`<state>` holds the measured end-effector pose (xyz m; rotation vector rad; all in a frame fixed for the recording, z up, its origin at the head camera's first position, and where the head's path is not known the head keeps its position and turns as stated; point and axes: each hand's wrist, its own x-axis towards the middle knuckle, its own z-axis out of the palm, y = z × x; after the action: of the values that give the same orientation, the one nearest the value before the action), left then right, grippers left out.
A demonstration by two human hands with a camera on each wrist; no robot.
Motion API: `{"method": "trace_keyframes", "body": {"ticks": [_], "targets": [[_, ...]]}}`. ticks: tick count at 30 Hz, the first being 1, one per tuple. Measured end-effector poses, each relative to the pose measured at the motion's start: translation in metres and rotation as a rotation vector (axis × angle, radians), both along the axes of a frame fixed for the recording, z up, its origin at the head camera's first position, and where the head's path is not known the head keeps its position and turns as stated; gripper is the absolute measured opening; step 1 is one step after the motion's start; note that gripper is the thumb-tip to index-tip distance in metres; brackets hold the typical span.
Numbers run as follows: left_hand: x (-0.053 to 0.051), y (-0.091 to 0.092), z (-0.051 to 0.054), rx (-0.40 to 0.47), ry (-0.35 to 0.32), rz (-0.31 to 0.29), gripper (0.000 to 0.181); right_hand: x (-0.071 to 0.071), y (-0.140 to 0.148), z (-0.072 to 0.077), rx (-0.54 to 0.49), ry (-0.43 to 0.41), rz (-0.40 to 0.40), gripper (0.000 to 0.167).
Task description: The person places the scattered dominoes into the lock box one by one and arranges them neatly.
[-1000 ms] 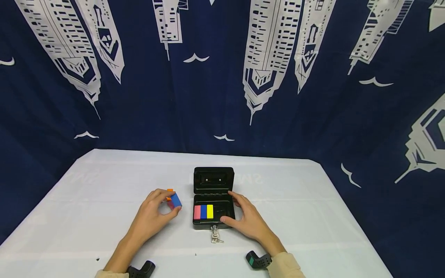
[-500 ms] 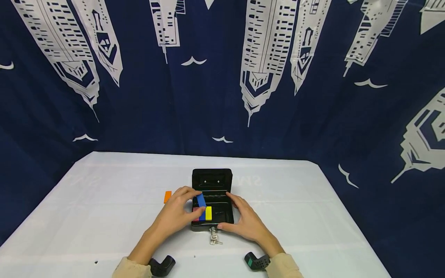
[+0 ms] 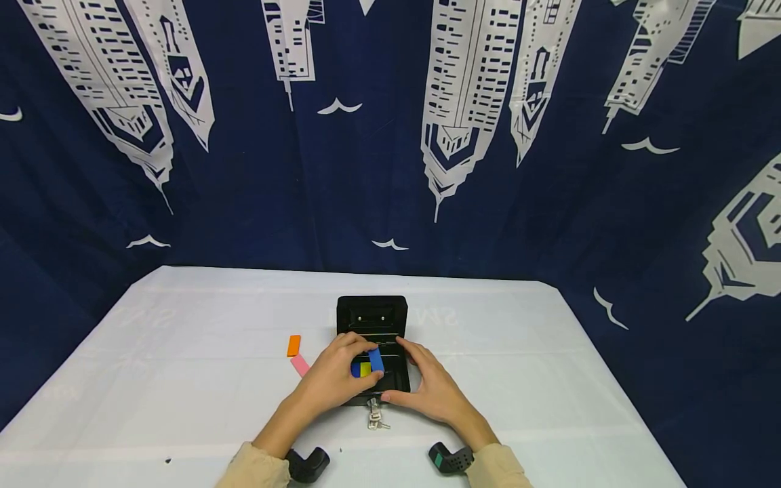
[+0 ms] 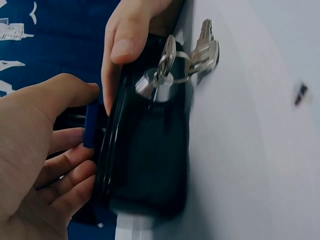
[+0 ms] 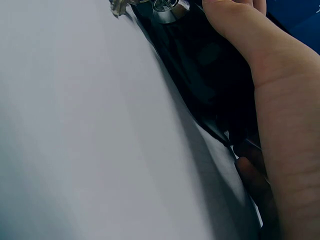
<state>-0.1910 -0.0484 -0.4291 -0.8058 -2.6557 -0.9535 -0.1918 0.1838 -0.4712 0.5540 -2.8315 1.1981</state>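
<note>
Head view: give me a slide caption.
Left hand pinches a blue block at an open black box; right hand grips the box.

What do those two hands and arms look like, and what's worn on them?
The left hand and right hand are bare, without gloves. Beige sleeves cover part of the forearms. Each arm has a curved black device near the wrist; the right one shows a green patch.

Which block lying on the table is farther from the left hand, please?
The orange block; the pink block lies nearer, partly hidden by the left hand.
</note>
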Motion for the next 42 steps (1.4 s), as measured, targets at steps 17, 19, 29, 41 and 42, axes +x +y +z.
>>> {"method": "trace_keyframes", "body": {"ticks": [17, 19, 29, 41, 42], "targets": [[-0.011, 0.026, -0.010, -0.122, 0.014, -0.041, 0.046, -0.001, 0.001, 0.000, -0.007, 0.023, 0.014, 0.103], [-0.012, 0.028, -0.010, -0.140, 0.021, -0.039, 0.046, -0.001, 0.001, 0.000, -0.015, 0.026, 0.015, 0.103], [-0.015, 0.037, -0.009, -0.168, -0.013, -0.068, 0.044, 0.000, 0.000, -0.001, -0.033, 0.021, 0.021, 0.102], [-0.018, 0.045, -0.011, -0.180, -0.051, -0.032, 0.047, -0.001, 0.001, 0.000, -0.028, 0.027, 0.024, 0.102], [-0.018, 0.046, -0.011, -0.185, -0.053, -0.030, 0.047, -0.001, 0.001, 0.000, -0.026, 0.026, 0.023, 0.102]]}}
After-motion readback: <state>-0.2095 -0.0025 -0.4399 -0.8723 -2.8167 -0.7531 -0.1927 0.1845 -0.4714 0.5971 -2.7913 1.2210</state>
